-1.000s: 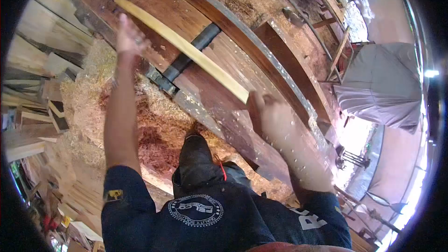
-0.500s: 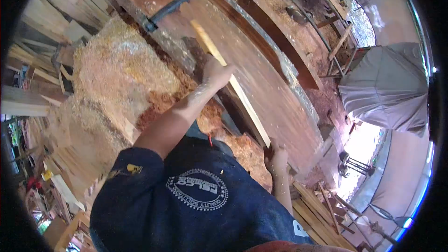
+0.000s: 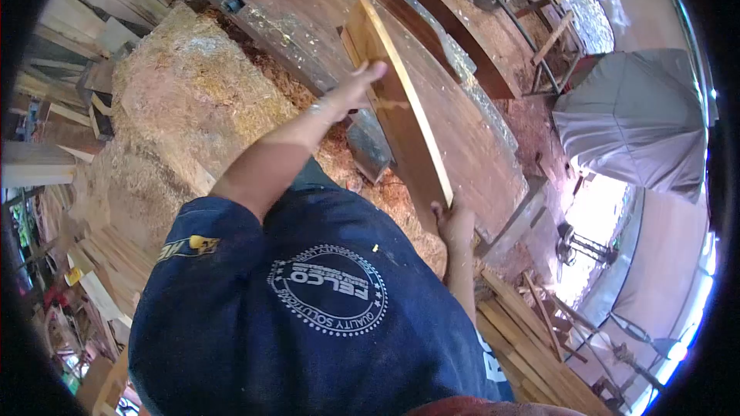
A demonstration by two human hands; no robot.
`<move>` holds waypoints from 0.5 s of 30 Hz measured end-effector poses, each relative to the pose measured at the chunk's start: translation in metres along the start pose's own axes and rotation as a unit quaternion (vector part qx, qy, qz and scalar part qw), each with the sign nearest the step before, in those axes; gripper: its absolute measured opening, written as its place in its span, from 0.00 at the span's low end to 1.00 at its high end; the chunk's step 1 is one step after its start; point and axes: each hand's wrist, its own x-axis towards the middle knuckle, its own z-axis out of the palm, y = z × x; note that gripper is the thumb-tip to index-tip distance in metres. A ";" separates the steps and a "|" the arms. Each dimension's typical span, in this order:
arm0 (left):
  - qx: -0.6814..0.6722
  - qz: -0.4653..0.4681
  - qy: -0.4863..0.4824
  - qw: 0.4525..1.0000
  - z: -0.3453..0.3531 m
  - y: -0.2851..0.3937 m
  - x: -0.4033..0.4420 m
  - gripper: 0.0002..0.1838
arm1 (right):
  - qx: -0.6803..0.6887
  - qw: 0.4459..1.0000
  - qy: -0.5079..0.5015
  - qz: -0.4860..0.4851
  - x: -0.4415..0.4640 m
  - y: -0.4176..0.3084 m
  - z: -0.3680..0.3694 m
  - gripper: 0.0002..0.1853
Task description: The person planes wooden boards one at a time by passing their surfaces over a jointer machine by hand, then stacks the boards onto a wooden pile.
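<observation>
A wooden board (image 3: 412, 127) is tilted up on edge over the near side of the workbench, showing its broad brown face and a pale long edge. My left hand (image 3: 356, 91) grips it toward the upper end, thumb stretched toward the pale edge and fingers partly hidden. At the lower end my right hand (image 3: 456, 225) is closed around the board's corner, its thumb against the face. Beneath and behind lies the workbench (image 3: 482, 158), a thick brown top dusted with shavings. A small grey block (image 3: 368, 152) shows below my left hand.
A big heap of sawdust and shavings (image 3: 185, 100) lies to the left of the bench. Stacked planks (image 3: 524, 331) are at the lower right, with more boards (image 3: 108, 8) at the upper left. A grey cloth cover (image 3: 636, 123) hangs over something at the right.
The board has turned from showing mainly its narrow edge to showing its broad face. Both hands have moved up slightly with it, and my left thumb is now stretched out.
</observation>
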 end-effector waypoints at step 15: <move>-0.467 0.000 -0.013 0.884 -0.045 -0.013 -0.010 0.45 | 0.183 0.977 -0.034 -0.104 0.009 -0.104 -0.049 0.15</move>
